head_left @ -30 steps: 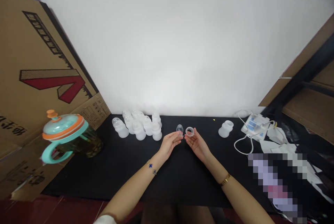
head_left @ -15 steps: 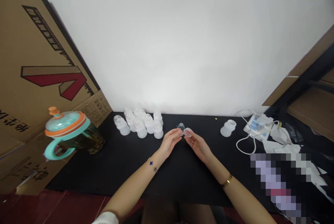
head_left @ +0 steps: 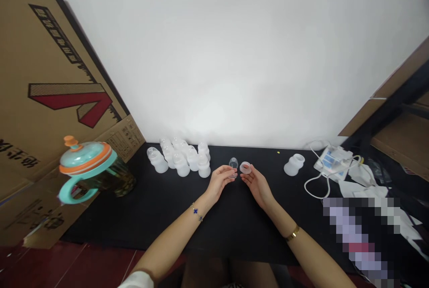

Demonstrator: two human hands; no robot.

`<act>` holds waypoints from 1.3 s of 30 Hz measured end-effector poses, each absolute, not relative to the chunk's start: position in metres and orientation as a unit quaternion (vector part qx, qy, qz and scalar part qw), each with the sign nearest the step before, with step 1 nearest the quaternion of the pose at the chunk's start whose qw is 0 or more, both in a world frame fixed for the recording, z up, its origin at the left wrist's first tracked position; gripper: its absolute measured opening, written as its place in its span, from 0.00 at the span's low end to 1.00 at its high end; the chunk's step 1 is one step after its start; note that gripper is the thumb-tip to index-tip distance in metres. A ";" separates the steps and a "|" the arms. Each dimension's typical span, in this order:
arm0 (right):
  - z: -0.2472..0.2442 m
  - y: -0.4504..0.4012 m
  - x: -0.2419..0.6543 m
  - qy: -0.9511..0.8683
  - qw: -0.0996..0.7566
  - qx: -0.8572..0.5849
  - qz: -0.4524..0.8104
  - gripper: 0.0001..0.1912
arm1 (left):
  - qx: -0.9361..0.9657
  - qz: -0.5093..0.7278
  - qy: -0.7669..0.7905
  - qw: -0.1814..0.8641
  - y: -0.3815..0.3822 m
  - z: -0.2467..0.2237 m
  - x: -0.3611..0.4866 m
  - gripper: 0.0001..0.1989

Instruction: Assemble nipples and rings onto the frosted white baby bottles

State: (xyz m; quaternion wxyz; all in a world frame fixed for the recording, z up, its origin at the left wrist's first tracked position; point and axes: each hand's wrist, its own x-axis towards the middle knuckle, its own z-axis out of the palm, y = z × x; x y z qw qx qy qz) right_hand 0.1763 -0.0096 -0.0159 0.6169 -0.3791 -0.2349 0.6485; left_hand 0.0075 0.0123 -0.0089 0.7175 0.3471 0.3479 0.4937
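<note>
Near the middle of the black table, my left hand pinches a clear nipple-shaped piece. Just right of it, my right hand holds a translucent white ring by its right side, with the hole showing. The two pieces are apart. Left of my hands stands a group of several white bottles with clear domed tops. One open white bottle, without a top, stands to the right of my hands.
A large jug with a teal and orange lid is at the left, beside a cardboard box. White cables and a power strip lie at the right, with white papers and a blurred-out patch. A white wall stands behind the table.
My right hand has moved slightly right with the ring, widening the gap to the clear piece. The ring has turned so that its hole shows.
</note>
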 end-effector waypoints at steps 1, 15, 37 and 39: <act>-0.017 -0.009 0.177 -0.231 0.615 -0.378 0.652 0.18 | 0.363 0.486 0.355 0.711 0.011 -0.008 0.008 0.16; -0.020 -0.014 0.170 -0.269 0.572 -0.390 0.670 0.19 | 0.492 0.542 0.392 0.557 0.004 -0.002 0.012 0.15; -0.021 -0.012 0.174 -0.224 0.555 -0.396 0.696 0.17 | 0.497 0.517 0.366 0.593 0.003 -0.003 0.013 0.14; -0.021 -0.012 0.174 -0.225 0.551 -0.396 0.699 0.17 | 0.501 0.524 0.363 0.586 0.003 -0.003 0.014 0.13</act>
